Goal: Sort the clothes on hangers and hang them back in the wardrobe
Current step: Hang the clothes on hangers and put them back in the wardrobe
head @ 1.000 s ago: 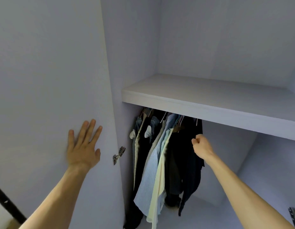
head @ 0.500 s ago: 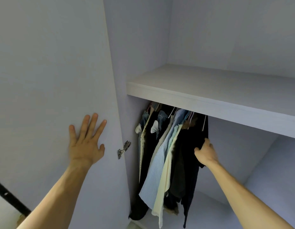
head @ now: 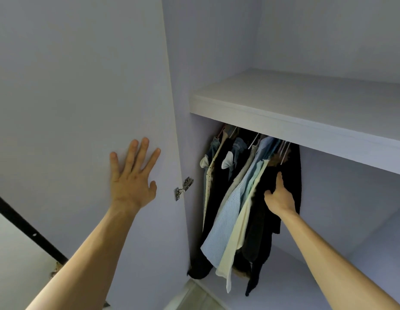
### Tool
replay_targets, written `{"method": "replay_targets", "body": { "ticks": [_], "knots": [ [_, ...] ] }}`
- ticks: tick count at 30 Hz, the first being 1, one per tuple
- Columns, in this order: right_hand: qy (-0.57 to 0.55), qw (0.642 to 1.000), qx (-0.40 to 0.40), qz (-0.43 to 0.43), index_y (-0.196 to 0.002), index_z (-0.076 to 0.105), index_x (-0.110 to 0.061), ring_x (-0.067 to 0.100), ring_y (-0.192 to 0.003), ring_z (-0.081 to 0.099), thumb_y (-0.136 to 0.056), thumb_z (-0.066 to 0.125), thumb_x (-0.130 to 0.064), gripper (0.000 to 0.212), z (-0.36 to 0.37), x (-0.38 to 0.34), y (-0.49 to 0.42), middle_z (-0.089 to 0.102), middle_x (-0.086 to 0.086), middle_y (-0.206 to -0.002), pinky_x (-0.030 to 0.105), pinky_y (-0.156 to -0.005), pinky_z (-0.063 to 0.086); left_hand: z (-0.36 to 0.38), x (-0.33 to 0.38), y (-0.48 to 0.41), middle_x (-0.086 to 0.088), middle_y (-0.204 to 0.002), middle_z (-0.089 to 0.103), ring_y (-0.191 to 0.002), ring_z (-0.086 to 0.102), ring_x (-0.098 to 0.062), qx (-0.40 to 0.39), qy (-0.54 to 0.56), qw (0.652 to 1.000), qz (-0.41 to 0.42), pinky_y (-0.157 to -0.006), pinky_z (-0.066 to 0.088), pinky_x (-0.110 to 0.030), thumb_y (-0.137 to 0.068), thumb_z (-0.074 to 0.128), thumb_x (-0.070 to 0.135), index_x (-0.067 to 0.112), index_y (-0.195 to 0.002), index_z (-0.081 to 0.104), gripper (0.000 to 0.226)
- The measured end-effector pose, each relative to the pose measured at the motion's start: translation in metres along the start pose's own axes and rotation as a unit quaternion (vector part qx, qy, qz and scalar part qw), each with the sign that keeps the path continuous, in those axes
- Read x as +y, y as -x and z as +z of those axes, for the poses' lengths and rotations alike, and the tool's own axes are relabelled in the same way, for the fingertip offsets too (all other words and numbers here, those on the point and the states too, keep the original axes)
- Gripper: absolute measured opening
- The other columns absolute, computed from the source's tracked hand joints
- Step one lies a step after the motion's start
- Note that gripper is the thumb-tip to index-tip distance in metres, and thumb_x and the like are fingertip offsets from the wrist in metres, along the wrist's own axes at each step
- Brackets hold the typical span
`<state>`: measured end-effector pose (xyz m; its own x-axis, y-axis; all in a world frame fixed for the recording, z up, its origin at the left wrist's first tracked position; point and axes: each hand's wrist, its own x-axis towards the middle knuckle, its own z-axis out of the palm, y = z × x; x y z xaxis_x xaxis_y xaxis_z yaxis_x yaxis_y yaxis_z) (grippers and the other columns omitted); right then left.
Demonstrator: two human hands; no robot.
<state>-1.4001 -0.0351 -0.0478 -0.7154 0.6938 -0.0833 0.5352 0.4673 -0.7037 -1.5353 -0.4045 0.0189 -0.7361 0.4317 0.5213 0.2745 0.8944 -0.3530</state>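
Several garments on hangers hang close together from a rail under the wardrobe shelf (head: 295,128): a striped light-blue shirt (head: 225,222), a cream shirt (head: 236,238) and dark garments (head: 261,220). My right hand (head: 280,196) reaches into the dark garments at the right end of the row. One finger points straight up against the black cloth and the thumb is spread to the left; the other fingers are hidden in the fabric. My left hand (head: 133,177) lies flat with spread fingers on the open wardrobe door (head: 82,97).
A metal hinge (head: 183,187) sits on the door's inner edge. To the right of the clothes, the wardrobe's back wall (head: 351,198) and floor (head: 295,276) show. A black bar (head: 26,229) runs diagonally at the lower left.
My right hand has dropped from the hanger tops to the chest of the dark garments and its fist has loosened. My view has shifted closer and left. The left hand stays on the door.
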Motion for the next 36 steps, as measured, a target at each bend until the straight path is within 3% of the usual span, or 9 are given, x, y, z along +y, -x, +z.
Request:
{"method": "replay_targets", "body": {
  "ticks": [4,8,12,16,20,23,28,31,36],
  "knots": [
    [-0.015,1.000,0.002,-0.013,-0.157,0.016,-0.018,0.032,-0.137,0.043,-0.096,0.055,-0.018,0.072,0.016,0.022,0.040,0.034,0.012,-0.156,0.046,-0.109,0.041,-0.002,0.002,0.020,-0.001,-0.166,-0.018,-0.153,-0.016,-0.023,-0.034,0.022,0.999,0.003,-0.117,-0.018,-0.057,-0.087,0.056,0.043,0.030,-0.159,-0.004,0.094],
    [-0.026,0.996,-0.073,-0.048,-0.150,0.034,-0.023,0.022,-0.137,0.043,-0.098,0.056,-0.027,0.057,0.039,0.033,0.120,0.042,0.004,-0.152,0.041,-0.109,0.041,0.003,0.012,0.096,-0.002,-0.167,-0.011,-0.153,-0.013,-0.022,-0.183,0.152,0.971,-0.038,-0.122,-0.006,-0.056,-0.097,0.044,0.041,0.037,-0.156,-0.015,0.084],
    [0.027,0.970,-0.193,-0.146,-0.144,0.045,-0.028,0.013,-0.137,0.040,-0.101,0.052,-0.036,0.045,0.072,0.018,0.196,0.047,-0.009,-0.143,0.027,-0.106,0.034,0.006,0.007,0.228,-0.001,-0.165,0.020,-0.153,0.013,-0.023,-0.319,0.245,0.905,-0.139,-0.121,0.014,-0.051,-0.097,0.046,0.044,0.034,-0.158,0.013,0.070],
    [0.097,0.905,-0.285,-0.300,-0.138,0.052,-0.030,0.010,-0.135,0.042,-0.099,0.054,-0.034,0.040,0.128,-0.005,0.282,0.051,-0.014,-0.139,0.023,-0.108,0.033,-0.010,-0.027,0.394,0.004,-0.162,0.026,-0.151,0.018,-0.018,-0.459,0.241,0.820,-0.243,-0.121,0.018,-0.049,-0.095,0.043,0.044,0.035,-0.155,0.023,0.064],
    [0.136,0.783,-0.401,-0.455,-0.136,0.057,-0.030,0.006,-0.138,0.038,-0.097,0.057,-0.035,0.039,0.190,-0.019,0.394,0.051,-0.012,-0.143,0.009,-0.110,0.014,-0.065,-0.070,0.547,0.002,-0.157,0.035,-0.146,0.030,-0.018,-0.497,0.216,0.732,-0.412,-0.117,0.025,-0.047,-0.092,0.042,0.043,0.031,-0.151,0.034,0.060],
    [0.163,0.648,-0.483,-0.566,-0.137,0.055,-0.033,0.006,-0.142,0.031,-0.098,0.053,-0.039,0.039,0.225,-0.022,0.491,0.046,-0.013,-0.148,0.008,-0.110,0.008,-0.129,-0.083,0.652,0.000,-0.150,0.044,-0.140,0.039,-0.022,-0.476,0.202,0.668,-0.535,-0.112,0.029,-0.044,-0.086,0.033,0.044,0.028,-0.146,0.042,0.063],
    [0.170,0.405,-0.545,-0.715,-0.132,0.060,-0.029,0.024,-0.139,0.042,-0.096,0.057,-0.033,0.037,0.245,-0.011,0.644,0.056,-0.004,-0.141,0.032,-0.114,0.031,-0.239,-0.055,0.795,0.001,-0.151,0.043,-0.140,0.038,-0.023,-0.431,0.142,0.556,-0.696,-0.113,0.028,-0.044,-0.097,0.039,0.042,0.025,-0.145,0.044,0.052],
    [0.133,0.313,-0.543,-0.768,-0.134,0.058,-0.032,0.025,-0.138,0.043,-0.094,0.061,-0.034,0.040,0.242,0.005,0.722,0.055,-0.004,-0.143,0.040,-0.113,0.038,-0.302,-0.012,0.856,0.001,-0.153,0.039,-0.143,0.031,-0.021,-0.399,0.104,0.499,-0.763,-0.118,0.021,-0.044,-0.100,0.041,0.036,0.023,-0.147,0.043,0.049],
    [0.133,0.152,-0.565,-0.800,-0.145,0.045,-0.037,0.019,-0.148,0.025,-0.101,0.045,-0.044,0.045,0.214,0.040,0.831,0.039,-0.009,-0.155,0.034,-0.117,0.028,-0.395,0.080,0.910,0.003,-0.151,0.040,-0.144,0.031,-0.019,-0.328,0.032,0.385,-0.862,-0.115,0.026,-0.041,-0.100,0.041,0.034,0.028,-0.147,0.043,0.047]
  ]
}}
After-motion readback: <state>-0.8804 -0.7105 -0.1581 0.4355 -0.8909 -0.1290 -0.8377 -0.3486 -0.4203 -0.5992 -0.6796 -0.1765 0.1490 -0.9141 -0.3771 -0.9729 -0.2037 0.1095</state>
